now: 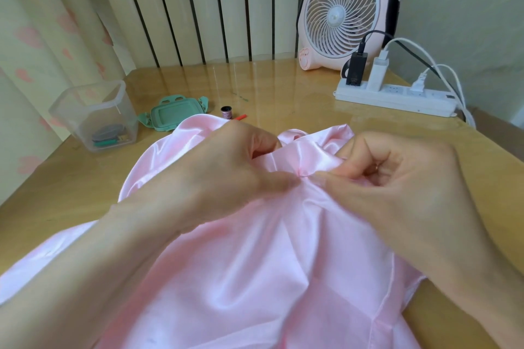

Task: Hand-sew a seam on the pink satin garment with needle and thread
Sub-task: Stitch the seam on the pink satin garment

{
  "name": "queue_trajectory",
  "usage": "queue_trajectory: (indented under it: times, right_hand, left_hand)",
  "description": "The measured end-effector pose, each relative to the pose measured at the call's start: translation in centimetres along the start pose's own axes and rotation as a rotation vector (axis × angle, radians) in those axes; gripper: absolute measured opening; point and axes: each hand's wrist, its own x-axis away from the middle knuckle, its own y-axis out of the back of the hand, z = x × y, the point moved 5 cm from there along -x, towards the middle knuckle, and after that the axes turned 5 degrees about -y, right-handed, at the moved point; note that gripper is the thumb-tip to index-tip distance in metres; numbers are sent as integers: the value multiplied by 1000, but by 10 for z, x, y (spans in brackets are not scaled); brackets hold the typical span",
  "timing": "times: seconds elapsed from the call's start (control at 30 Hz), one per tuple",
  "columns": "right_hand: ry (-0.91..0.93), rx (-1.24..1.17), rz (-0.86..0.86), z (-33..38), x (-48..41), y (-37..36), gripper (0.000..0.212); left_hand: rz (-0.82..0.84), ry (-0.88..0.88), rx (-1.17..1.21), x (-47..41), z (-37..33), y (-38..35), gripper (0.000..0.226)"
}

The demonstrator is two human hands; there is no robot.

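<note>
The garment (pixel 255 249) lies spread over the table (pixel 283 88) and runs down toward me. I have it bunched up at one spot in the middle. My left hand (pixel 235 167) is curled, with thumb and fingers pinching a fold of the satin. My right hand (pixel 397 178) is curled too, and its thumb and forefinger nip the cloth just beside my left thumb, so the tips nearly meet. The satin puckers tight between them, which I take for a stitch being drawn up. I cannot make out the needle or the thread there, as both are too fine or are hidden by my fingers.

The spool (pixel 226 112) stands beyond the cloth, apart from my hands, so I judge the threading is done. I am somewhere in the sewing. How much seam is closed and how much is left, I cannot tell.
</note>
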Motion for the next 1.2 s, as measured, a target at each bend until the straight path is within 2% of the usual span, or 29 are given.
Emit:
queue_trajectory:
  times: [0.1, 0.2, 0.3, 0.47, 0.67, 1.0, 1.1, 1.2]
  right_hand:
    - [128, 90, -55, 2, 3, -3, 27]
    - [136, 98, -69, 1, 3, -4, 29]
    - [67, 37, -29, -2, 1, -6, 28]
    - [-167, -176, 110, -4, -8, -1, 24]
    - [-284, -291, 189, -7, -11, 1, 17]
    - [-332, -356, 245, -8, -10, 0, 17]
    - [-349, -434, 280, -4, -11, -1, 27]
    - [-376, -529, 302, -2, -11, -1, 20]
  left_hand:
    - [-59, 10, -50, 1, -1, 0, 27]
    - [-29, -9, 21, 1, -4, -2, 32]
    - [6, -60, 62, 1, -8, -1, 41]
    - [-14, -65, 85, 1, -7, 6, 59]
    - [37, -19, 89, 1, -6, 8, 70]
    - [19, -26, 133, 1, -6, 9, 41]
    - [77, -14, 178, 1, -6, 8, 49]
    - [117, -12, 217, 1, -6, 9, 48]
